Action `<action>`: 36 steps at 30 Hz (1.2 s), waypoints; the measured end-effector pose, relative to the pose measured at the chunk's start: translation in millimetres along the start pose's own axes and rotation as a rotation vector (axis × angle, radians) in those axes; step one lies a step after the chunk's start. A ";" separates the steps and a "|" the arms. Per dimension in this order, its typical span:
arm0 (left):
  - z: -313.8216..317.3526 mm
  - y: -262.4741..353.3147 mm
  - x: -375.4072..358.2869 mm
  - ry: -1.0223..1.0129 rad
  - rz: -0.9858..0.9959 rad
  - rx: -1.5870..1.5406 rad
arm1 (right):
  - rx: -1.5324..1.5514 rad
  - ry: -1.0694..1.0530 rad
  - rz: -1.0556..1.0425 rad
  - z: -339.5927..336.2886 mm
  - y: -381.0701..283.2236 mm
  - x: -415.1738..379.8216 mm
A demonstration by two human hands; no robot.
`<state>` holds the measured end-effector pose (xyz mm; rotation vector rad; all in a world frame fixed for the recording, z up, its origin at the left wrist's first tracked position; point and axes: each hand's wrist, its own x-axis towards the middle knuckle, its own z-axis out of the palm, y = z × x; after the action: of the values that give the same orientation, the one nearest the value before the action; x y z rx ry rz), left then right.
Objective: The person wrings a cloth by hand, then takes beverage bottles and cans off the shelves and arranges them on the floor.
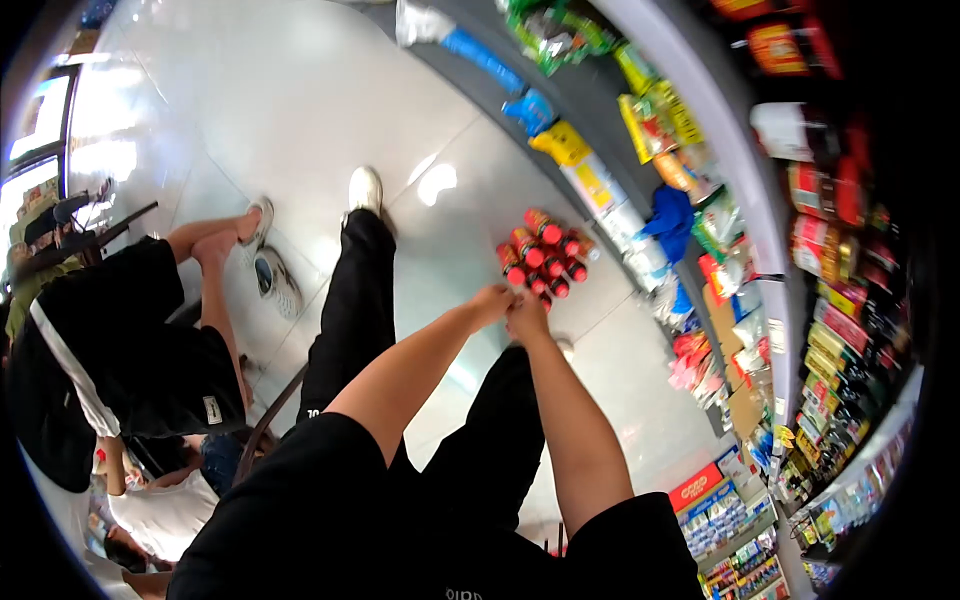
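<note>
My left hand (490, 303) and my right hand (528, 318) meet in front of my knees, with fingers drawn in and pressed together. What sits between the fingertips, if anything, is too small to make out. Just beyond them, a tight cluster of bottles with red caps (541, 254) stands on the pale tiled floor (450, 250). The nearest bottles overlap my right fingers in this view.
Shelves (690, 70) curve along the right, packed with bagged and bottled goods. Blue and yellow packages (567, 146) line the lowest ledge. At left, a seated person in black shorts (140, 330) has their feet in pale clogs (277, 283); another person in a white top (165, 515) is behind.
</note>
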<state>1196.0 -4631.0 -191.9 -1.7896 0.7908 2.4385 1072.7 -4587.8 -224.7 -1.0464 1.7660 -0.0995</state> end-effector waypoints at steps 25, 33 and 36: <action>-6.6 95.5 -267.0 -0.046 0.567 0.276 | -0.191 0.641 0.020 -285.0 75.6 -315.2; -140.7 85.3 -287.8 -0.200 0.561 1.157 | -0.461 -0.341 0.028 -85.1 106.0 -408.2; -130.9 78.0 -323.6 -0.328 0.220 1.275 | 0.099 -0.146 0.215 -59.5 56.4 -414.0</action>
<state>1400.4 -4661.9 100.0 -0.7964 1.9001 1.4602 1027.0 -4293.0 73.9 -0.7687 1.7109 0.0232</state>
